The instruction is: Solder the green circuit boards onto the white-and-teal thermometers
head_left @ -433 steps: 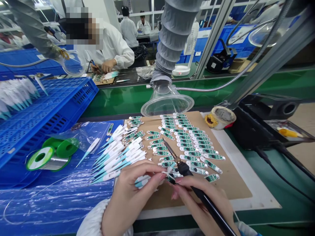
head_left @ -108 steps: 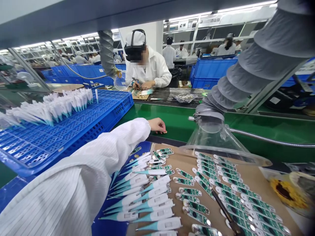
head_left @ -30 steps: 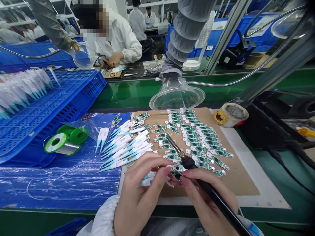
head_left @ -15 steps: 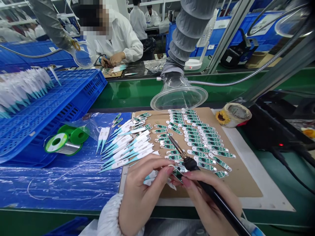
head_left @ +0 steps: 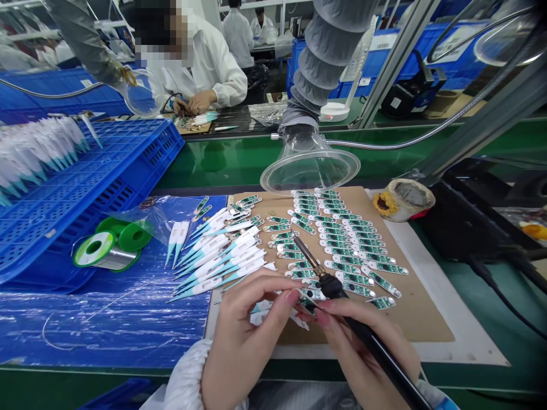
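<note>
Between thumb and fingers, my left hand (head_left: 245, 336) is closed on one end of a small green circuit board (head_left: 306, 304). The thumb and finger of my right hand (head_left: 371, 347) pinch the board's other end. A soldering iron (head_left: 332, 286) with a black handle lies across my right hand, its metal tip pointing up and away over the board rows, apart from the held board. Beyond my hands, several circuit boards (head_left: 342, 251) lie in rows on a brown cardboard sheet (head_left: 423, 310). White and light-blue digital thermometers (head_left: 231, 259) are piled left of them; some lie partly hidden behind my left hand.
Solder spools (head_left: 96, 250) stand on blue film at left, beside a blue crate (head_left: 141, 171) bearing more thermometers. A clear fume hood (head_left: 310, 171) hangs over the back of the cardboard. At right are a round tip-cleaning pot (head_left: 404, 199) and a black box (head_left: 461, 228). A co-worker sits opposite.
Almost nothing differs. The view has shifted slightly, and both hands keep the circuit board and the soldering iron in nearly the same pose.
</note>
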{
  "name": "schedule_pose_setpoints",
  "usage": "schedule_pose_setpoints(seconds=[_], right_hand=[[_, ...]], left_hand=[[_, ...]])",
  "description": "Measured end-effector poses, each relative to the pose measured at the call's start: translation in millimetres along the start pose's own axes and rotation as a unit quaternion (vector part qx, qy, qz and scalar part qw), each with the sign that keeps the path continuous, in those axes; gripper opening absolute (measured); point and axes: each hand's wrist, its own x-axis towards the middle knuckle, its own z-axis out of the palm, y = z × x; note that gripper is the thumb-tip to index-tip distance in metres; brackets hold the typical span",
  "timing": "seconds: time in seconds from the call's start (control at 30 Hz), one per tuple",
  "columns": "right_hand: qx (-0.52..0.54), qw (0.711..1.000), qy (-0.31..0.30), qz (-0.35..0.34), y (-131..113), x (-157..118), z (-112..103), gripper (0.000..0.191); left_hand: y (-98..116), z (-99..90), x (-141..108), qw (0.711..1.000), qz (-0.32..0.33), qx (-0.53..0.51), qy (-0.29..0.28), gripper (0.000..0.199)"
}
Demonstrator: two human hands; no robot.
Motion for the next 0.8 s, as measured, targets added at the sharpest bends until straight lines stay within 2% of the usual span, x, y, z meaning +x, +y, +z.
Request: schedule_pose_setpoints(seconds=[0.3,0.5,0.8], right_hand=[[-0.013,1.0,0.006,-0.024,-1.7,4.1,2.2,0.019],[0.005,1.0,0.011,-0.004,-0.9,2.0,4.0,0.018],[0.014,1.0,0.007,0.002,-2.3,0.4,2.6,0.019]], left_hand=[[-3.0,3.3,1.5,0.999,-0.026,-0.032,0.012,0.015],[-7.4,5.9,2.0,0.999,-0.003,-0.014,0.033,0.015],[-6.4,5.4,1.1,0.999,0.017,0.012,0.025,0.013]])
